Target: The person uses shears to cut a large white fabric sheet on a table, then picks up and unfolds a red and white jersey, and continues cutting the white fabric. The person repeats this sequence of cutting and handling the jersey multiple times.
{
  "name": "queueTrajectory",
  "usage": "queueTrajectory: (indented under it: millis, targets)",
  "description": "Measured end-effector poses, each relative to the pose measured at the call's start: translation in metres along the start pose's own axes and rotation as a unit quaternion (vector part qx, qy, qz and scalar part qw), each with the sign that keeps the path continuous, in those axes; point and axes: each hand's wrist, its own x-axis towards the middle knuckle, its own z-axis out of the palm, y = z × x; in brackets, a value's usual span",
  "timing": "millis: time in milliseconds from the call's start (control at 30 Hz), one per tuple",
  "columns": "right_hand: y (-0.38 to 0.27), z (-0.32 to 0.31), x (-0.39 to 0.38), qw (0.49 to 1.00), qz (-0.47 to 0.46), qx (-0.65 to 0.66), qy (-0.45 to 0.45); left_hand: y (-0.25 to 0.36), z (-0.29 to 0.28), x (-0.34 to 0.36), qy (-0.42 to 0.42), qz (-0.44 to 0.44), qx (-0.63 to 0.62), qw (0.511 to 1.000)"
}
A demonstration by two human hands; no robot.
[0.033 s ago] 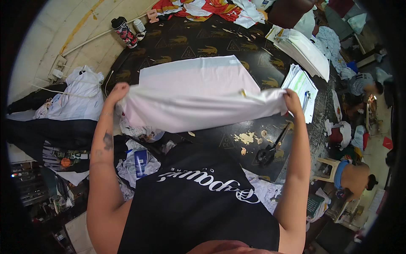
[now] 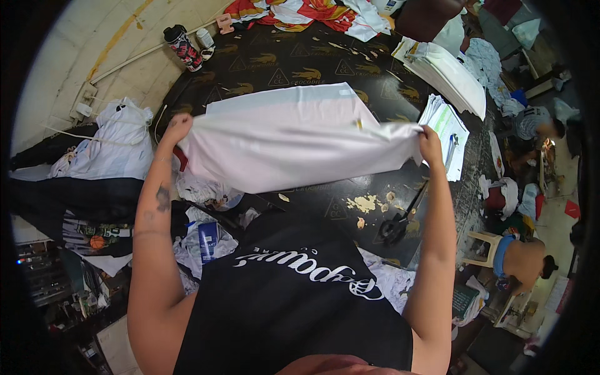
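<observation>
I hold a white cloth (image 2: 294,137) stretched out between both hands, above a black table (image 2: 281,62) printed with gold marks. My left hand (image 2: 177,128) grips the cloth's left end in a fist. My right hand (image 2: 430,139) pinches its right end. The cloth hangs folded over, its lower edge sagging toward me. Black scissors (image 2: 400,222) lie on the table below my right forearm, beside some pale scraps (image 2: 364,202).
A stack of white sheets (image 2: 450,72) and papers with a pen (image 2: 445,128) lie at the table's right. A patterned bottle (image 2: 184,45) stands far left, red-and-white fabric (image 2: 300,12) at the back. White bags (image 2: 119,140) and clutter lie left. Another person (image 2: 537,122) sits far right.
</observation>
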Motion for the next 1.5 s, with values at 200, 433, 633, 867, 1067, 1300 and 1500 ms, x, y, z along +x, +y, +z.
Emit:
queueTrajectory:
  millis: [200,433,633,867,1067,1300,1500]
  targets:
    - [-0.059,0.096,-0.028,0.963,-0.068,-0.248,0.081,0.061,0.093,0.108,0.035,-0.101,0.327,0.939]
    - [-0.164,0.222,-0.114,0.808,0.174,0.277,-0.490,0.204,0.212,0.163,-0.129,-0.009,0.074,0.989]
    - [-0.205,0.162,-0.084,0.873,0.154,0.428,-0.174,0.293,0.156,0.224,-0.243,0.099,0.018,0.965]
    - [-0.249,-0.060,-0.085,0.917,-0.059,0.361,0.159,0.393,-0.013,0.229,-0.208,0.280,-0.548,0.760]
    - [-0.221,-0.056,-0.174,0.976,-0.027,0.096,0.194,0.342,0.010,0.089,-0.020,0.325,-0.272,0.905]
    - [-0.105,0.095,-0.290,0.998,0.044,-0.036,0.039,0.246,0.129,-0.050,-0.193,0.311,-0.098,0.925]
    - [-0.049,0.039,-0.246,0.948,0.159,0.195,-0.196,0.258,0.114,-0.015,-0.335,0.173,-0.174,0.910]
